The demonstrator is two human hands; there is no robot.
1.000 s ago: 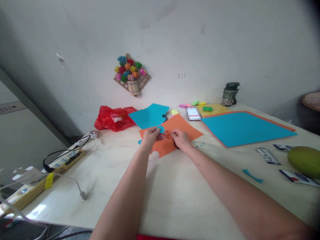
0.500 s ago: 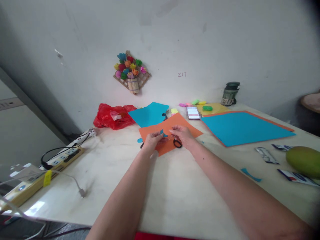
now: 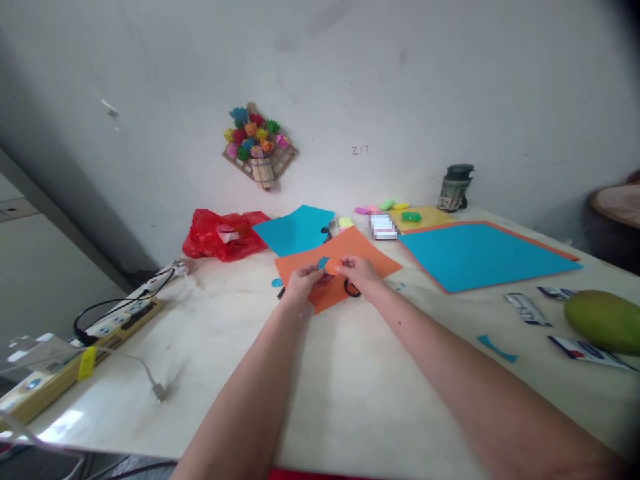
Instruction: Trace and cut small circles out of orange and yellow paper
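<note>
— Left hand [image 3: 306,283]?
— Grip pinching one blue paper cutout [image 3: 323,263].
— Right hand [image 3: 359,272]?
— Grip pinching one orange paper piece [image 3: 333,267]; both items over orange sheet [image 3: 353,243], worktop [image 3: 225,347].

On the left, a power strip [image 3: 131,319] lies along the table's edge, with a white cable's plug [image 3: 159,392] nearby; a red bag [image 3: 203,240] sits far left; a flower decoration [image 3: 259,143] hangs on the wall; a dark bottle [image 3: 455,189] stands far right; packets [image 3: 527,309] lie beside a green fruit [image 3: 603,321], right.
</note>
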